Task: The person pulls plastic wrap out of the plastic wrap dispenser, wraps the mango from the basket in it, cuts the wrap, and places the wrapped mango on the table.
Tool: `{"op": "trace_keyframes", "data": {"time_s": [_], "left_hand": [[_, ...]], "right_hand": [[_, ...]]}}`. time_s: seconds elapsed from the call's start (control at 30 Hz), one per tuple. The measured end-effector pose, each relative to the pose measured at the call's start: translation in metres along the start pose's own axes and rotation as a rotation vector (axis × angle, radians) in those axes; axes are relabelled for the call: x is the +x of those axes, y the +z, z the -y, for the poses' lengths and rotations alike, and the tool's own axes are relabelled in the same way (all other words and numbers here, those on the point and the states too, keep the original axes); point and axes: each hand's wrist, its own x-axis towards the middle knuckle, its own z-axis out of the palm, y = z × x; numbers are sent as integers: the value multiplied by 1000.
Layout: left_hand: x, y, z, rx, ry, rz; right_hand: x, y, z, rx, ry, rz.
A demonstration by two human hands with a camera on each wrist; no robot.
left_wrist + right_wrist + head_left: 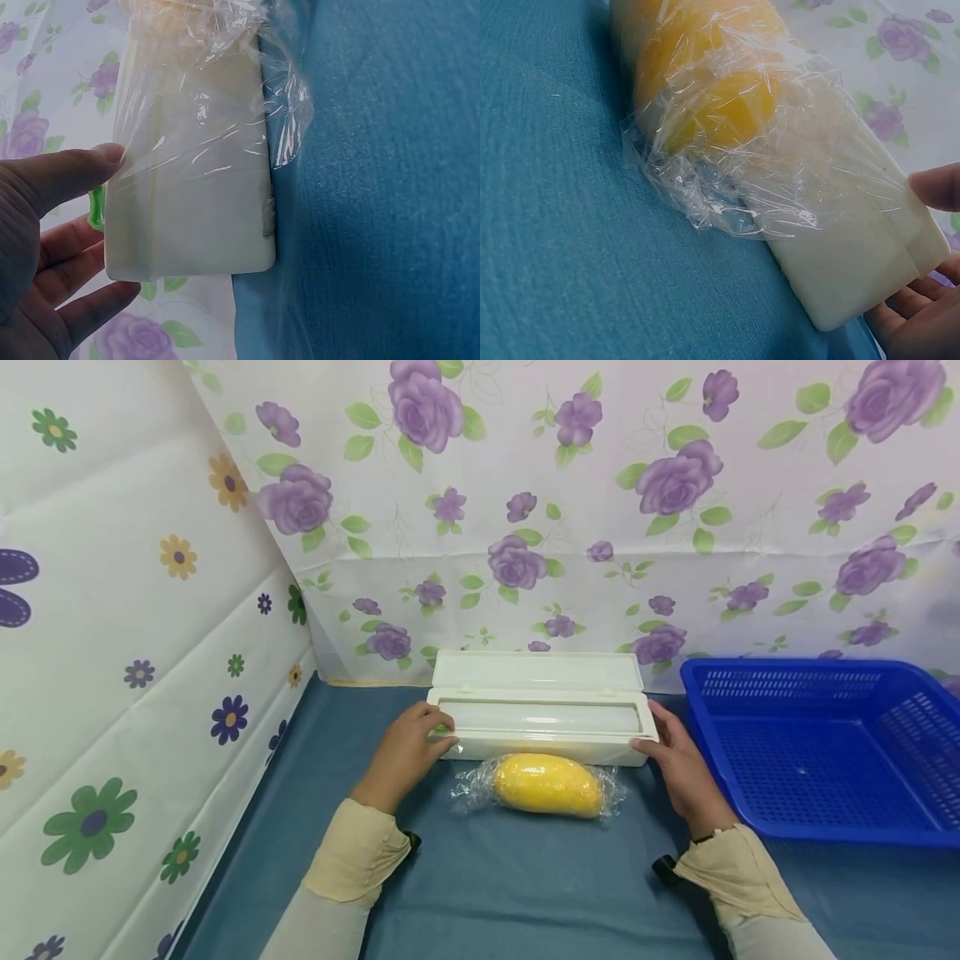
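A long white cling film dispenser (558,750) lies on the blue cloth with its lid (536,671) raised at the back. A pale roll of film (540,717) shows inside. My left hand (408,750) holds the dispenser's left end, thumb in front, beside a small green slider (96,208). At the other end my right hand (681,768) grips the corner with the thumb in front and fingers round the side. Just before the dispenser lies a smooth yellow oblong thing (549,785), like a mango, wrapped in clear film (780,187) bunched at both ends.
A blue plastic basket (832,835) with perforated sides stands to the right, close to my right hand. Flower-printed sheets (480,485) rise behind and on the left. Blue cloth (525,893) covers the table.
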Motion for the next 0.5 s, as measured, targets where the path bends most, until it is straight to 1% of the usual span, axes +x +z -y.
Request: {"op": "trace_keyframes", "data": {"time_s": [0.3,0.5], "left_hand": [[0,1,3,-2,19,-20],[0,0,4,-11,17,-24]], "right_hand": [[0,0,0,-1,2,1],[1,0,1,0,12,0]]}}
